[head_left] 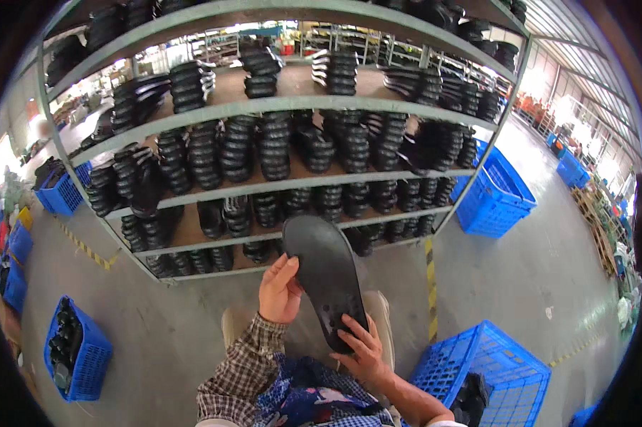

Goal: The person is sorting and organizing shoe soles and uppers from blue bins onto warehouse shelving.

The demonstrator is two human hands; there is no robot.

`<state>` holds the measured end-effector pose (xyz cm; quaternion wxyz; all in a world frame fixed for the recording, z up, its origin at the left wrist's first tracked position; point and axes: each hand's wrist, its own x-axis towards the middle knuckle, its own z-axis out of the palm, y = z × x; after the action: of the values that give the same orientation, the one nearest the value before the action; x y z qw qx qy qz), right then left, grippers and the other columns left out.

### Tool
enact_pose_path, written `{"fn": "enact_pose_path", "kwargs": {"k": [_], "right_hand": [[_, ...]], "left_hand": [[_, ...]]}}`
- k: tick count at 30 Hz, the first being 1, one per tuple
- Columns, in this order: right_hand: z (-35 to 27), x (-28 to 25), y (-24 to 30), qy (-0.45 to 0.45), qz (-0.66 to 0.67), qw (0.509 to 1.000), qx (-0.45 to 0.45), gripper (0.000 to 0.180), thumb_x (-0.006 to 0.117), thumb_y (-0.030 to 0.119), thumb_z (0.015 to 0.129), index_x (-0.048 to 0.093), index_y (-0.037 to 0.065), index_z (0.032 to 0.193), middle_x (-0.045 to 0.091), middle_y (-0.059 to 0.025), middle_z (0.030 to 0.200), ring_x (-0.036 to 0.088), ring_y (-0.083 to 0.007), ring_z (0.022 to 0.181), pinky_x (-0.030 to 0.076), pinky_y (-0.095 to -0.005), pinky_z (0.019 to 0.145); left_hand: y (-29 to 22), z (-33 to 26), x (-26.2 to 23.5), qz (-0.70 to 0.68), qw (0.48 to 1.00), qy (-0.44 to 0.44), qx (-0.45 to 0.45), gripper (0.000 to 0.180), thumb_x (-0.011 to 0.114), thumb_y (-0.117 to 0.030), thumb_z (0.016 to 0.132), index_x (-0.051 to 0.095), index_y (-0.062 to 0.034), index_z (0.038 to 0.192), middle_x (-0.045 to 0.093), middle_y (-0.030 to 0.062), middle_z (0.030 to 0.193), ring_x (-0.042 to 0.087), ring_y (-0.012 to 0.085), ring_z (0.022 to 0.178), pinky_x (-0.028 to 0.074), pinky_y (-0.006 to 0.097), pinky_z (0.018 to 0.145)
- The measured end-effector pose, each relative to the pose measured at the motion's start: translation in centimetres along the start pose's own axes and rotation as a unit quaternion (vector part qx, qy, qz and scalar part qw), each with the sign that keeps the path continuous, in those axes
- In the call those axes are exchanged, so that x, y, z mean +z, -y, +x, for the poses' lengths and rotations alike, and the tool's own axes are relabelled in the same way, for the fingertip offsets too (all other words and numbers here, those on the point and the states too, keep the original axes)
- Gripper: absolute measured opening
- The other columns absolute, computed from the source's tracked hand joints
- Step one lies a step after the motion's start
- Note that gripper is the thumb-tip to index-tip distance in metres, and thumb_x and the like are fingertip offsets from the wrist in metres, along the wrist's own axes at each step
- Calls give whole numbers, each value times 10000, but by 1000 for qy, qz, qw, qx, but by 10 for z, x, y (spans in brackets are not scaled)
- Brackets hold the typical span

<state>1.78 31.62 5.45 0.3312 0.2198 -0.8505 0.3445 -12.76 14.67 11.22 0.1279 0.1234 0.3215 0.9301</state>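
Head view: a flat black shoe sole (326, 274) is held up in front of the person, between both hands and above the lap. The left hand (280, 290) has its grip closed on the sole's left edge near the middle, thumb on the face; the right hand (360, 349) pinches the heel end, fingers spread over it. By the look of it, the sole is being looked over and has not been put down anywhere. A blue crate (486, 366) to the right holds a few dark pieces; another blue crate (77, 349) to the left holds dark pieces too. Ahead, a grey metal rack (278, 107) carries stacked black soles on every shelf, over a grey concrete floor (520, 270) with yellow-black tape lines
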Motion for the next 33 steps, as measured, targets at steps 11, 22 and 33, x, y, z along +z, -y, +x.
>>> {"fn": "enact_pose_path", "kwargs": {"k": [11, 22, 33], "right_hand": [[14, 1, -5, 58, 42, 996, 60, 470, 795, 262, 752, 645, 24, 1128, 531, -166, 1349, 553, -369, 1154, 449, -461, 969], [4, -8, -23, 41, 89, 992, 78, 419, 765, 289, 806, 582, 11, 1060, 528, -205, 1298, 603, -397, 1053, 535, -426, 840], [36, -114, -88, -239, -20, 963, 125, 351, 789, 215, 748, 589, -8, 931, 578, -205, 1175, 627, -334, 947, 524, -388, 765]], "left_hand": [[35, -14, -69, 30, 988, -135, -75, 218, 593, -175, 946, 616, -46, 1119, 682, 56, 1040, 665, 185, 872, 547, 330, 697], [28, -36, -128, 90, 966, -93, -225, 293, 579, -197, 949, 594, 13, 1152, 688, 139, 1035, 671, 288, 943, 554, 437, 827], [22, -57, -169, 848, 503, -119, 123, 243, 669, -174, 800, 665, -10, 980, 683, 142, 949, 616, 322, 988, 461, 435, 917]]}}
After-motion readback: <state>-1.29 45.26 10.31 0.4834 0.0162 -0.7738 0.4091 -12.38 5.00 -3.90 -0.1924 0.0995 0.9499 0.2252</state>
